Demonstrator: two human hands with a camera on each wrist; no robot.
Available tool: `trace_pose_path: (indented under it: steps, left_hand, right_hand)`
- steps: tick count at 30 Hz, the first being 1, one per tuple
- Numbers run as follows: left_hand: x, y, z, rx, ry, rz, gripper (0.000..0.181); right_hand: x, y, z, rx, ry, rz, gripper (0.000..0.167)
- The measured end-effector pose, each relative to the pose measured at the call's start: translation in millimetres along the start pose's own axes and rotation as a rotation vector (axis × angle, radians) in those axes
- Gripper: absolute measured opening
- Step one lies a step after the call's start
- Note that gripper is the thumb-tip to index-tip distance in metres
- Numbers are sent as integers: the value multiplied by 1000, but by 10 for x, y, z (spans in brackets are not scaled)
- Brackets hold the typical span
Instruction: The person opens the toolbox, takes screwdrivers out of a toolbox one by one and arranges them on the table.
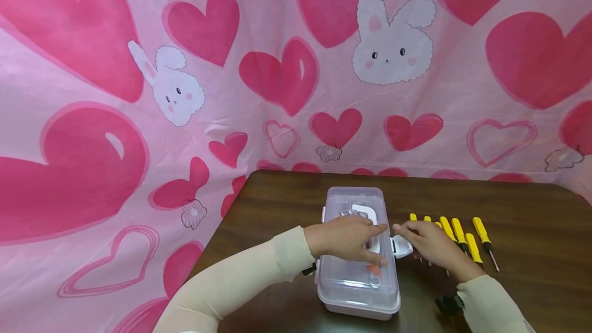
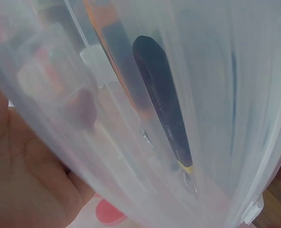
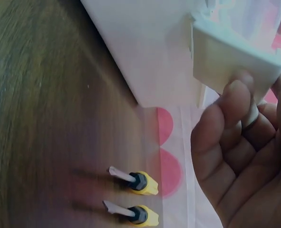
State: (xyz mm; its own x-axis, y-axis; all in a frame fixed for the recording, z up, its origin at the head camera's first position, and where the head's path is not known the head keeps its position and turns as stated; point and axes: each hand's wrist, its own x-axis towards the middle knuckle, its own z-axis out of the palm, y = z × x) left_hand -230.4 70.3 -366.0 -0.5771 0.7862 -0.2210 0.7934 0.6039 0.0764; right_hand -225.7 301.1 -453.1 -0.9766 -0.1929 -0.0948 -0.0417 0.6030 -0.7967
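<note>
A clear-lidded plastic toolbox [image 1: 344, 284] with a white handle [image 1: 372, 215] stands on the table, its lid lowered. My left hand [image 1: 347, 238] rests across the lid with fingers extended. On the box's right side, a white latch [image 1: 401, 246] sticks outward. My right hand [image 1: 437, 248] holds this latch, with curled fingers against its face in the right wrist view and the thumb partly hidden. Through the cloudy plastic, the left wrist view shows a dark-handled tool [image 2: 161, 102] and something orange [image 2: 102, 19].
Several yellow-handled screwdrivers [image 1: 481, 230] lie on the dark wooden table [image 1: 532, 220] to the right of the box, some partly behind my right hand. A pink cloth [image 1: 277, 137] with hearts and rabbits hangs behind and along the left.
</note>
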Motion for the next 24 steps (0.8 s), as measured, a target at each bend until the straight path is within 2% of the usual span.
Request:
trace_pose_path:
  steps: [4,13,20,24]
  left_hand:
    - [-4,-2,-9,5,4,5,82]
    - [-1,-2,3,12,5,8,82]
    - [-4,-6,2,-1,3,8,82]
    - [-5,-10,-1,-17,0,6,81]
  right_hand:
    - [9,-13,13,7,4,30,48]
    - [17,13,60,-39,-14,4,46]
    - [6,-55,54,46,-7,-5,51]
    - [6,-72,56,44,-7,-23,48]
